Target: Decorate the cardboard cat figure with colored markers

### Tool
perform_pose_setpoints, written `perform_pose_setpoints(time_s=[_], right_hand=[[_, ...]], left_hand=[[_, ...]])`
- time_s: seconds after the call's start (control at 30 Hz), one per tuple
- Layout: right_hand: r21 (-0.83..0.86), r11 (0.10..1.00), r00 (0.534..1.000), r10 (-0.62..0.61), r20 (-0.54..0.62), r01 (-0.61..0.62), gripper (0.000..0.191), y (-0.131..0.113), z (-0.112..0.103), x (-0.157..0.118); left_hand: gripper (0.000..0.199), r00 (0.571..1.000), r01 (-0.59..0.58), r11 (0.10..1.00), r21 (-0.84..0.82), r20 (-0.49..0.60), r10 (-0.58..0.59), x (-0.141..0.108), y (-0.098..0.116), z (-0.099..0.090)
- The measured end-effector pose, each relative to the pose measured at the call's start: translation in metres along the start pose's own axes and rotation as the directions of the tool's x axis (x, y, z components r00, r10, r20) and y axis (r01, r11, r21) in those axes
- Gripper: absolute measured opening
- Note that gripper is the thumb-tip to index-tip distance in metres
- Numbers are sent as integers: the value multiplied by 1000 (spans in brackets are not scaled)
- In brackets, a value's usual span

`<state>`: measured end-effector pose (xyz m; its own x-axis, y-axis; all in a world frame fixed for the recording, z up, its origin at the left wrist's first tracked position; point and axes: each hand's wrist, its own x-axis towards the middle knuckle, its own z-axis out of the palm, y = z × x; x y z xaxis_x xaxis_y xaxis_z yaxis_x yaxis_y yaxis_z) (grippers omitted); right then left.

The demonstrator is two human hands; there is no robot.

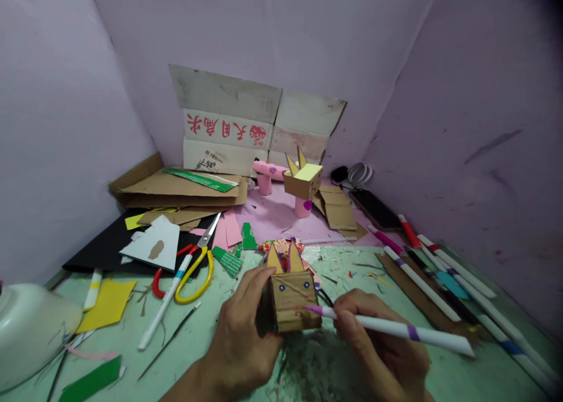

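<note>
Marker [391, 327] is pinched in fingers of right hand [382, 354], tip at eared cardboard box [294, 301] right of scissors [192, 273], left hand [244, 327] fingers clasping box; likely colouring front, next stroke probably needs box steady.

Dark phone [376, 209] near wall [453, 185]; printed carton [233, 106] upright.

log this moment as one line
left hand: holding eared cardboard box; right hand: holding purple-tipped marker; marker tip: at box front
</note>
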<state>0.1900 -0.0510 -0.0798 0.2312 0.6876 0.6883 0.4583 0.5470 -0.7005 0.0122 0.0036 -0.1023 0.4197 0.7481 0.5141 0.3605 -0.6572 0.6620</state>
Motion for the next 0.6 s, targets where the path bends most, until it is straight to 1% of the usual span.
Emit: perform_pose_setpoints(time_s=[0.1, 0.17, 0.3, 0.43, 0.6], right_hand=[[3, 998, 988, -60, 145, 60, 14, 4, -1, 0], [1, 998, 980, -68, 186, 69, 14, 6, -2, -1], [6, 1000, 996, -7, 90, 7, 14, 6, 1, -4], [26, 1000, 997, 6, 79, -8, 13, 2, 5, -5], [7, 1000, 999, -7, 44, 7, 14, 1, 7, -5]], left_hand=[[64, 1000, 9, 1000, 24, -3, -9, 0, -1, 0], [63, 1000, 11, 1000, 29, 0, -11, 0, -1, 1], [65, 1000, 19, 1000, 13, 8, -19, -2, -1, 1], [68, 1000, 23, 1000, 13, 5, -23, -4, -2, 1], [67, 1000, 16, 1000, 23, 3, -16, -3, -2, 1]])
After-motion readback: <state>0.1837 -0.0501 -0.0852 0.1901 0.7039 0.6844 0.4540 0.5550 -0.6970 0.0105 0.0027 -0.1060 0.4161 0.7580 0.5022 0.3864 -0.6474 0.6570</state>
